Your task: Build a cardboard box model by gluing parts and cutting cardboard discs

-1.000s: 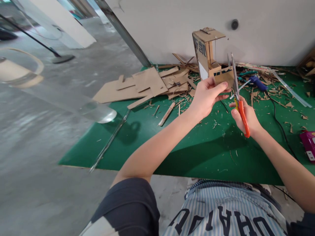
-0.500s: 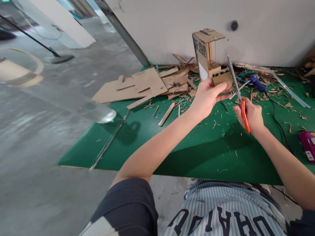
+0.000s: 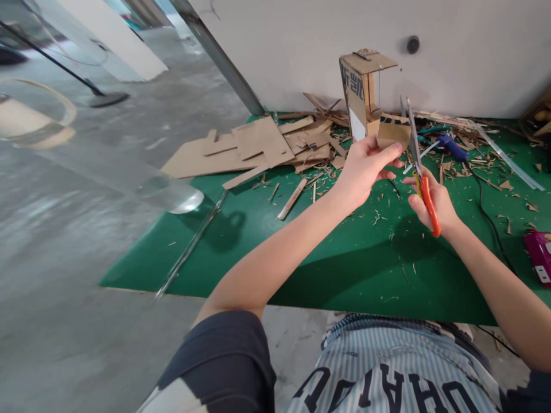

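Note:
Between the thumb and fingers of my left hand (image 3: 365,166) is a small piece of cardboard (image 3: 394,133) with dark print along its upper edge. My right hand (image 3: 437,203) grips a pair of scissors (image 3: 414,137) by the orange handle, blades pointing up and slightly parted. The blades stand at the right edge of the cardboard piece; whether they touch it I cannot tell. Behind my left hand stands an upright cardboard structure (image 3: 353,94) with a flat top and dark printed characters.
Flat cardboard pieces (image 3: 262,143) are heaped on the green tabletop (image 3: 344,275) at the left. A blue glue gun (image 3: 451,147) with a black cord lies among scraps at the right. A purple box (image 3: 538,255) sits at the right edge. A white wall (image 3: 293,51) rises behind.
The scissors have opened slightly, and their second blade now shows. My right hand's fingers have loosened around the handle. The cardboard piece has shifted slightly and turned in my left hand.

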Action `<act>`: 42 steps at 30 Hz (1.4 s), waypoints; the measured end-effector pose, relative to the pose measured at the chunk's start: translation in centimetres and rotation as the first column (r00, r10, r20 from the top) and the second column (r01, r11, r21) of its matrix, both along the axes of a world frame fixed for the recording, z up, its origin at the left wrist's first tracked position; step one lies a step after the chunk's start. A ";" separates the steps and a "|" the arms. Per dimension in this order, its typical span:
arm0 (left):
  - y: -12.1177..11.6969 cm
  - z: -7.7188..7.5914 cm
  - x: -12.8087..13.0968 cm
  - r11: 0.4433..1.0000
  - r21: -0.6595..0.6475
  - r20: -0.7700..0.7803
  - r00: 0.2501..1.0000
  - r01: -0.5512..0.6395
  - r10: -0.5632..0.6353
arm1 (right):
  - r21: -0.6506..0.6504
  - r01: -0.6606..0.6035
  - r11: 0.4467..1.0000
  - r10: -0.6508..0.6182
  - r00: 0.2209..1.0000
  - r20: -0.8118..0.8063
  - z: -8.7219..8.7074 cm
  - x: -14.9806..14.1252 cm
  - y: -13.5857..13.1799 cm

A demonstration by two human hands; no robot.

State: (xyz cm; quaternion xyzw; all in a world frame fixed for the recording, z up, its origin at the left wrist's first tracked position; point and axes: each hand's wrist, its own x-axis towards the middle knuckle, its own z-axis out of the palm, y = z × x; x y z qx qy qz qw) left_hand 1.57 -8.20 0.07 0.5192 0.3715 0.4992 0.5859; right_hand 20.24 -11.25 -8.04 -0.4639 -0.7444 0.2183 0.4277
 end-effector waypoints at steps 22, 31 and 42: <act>-0.4 0.0 0.4 1.000 -0.025 0.043 0.999 -0.007 0.008 | -0.007 0.297 0.955 -0.294 0.948 0.126 1.4 -0.5 -1.0; 0.2 0.0 0.0 0.999 0.025 -0.022 0.999 -0.034 0.034 | -0.053 0.077 0.996 -0.079 0.996 -0.032 0.5 -0.5 -0.4; -0.4 0.2 0.0 0.993 0.114 -0.122 0.991 -0.040 0.054 | -0.077 0.043 0.996 -0.040 0.998 0.038 1.4 -0.7 -0.8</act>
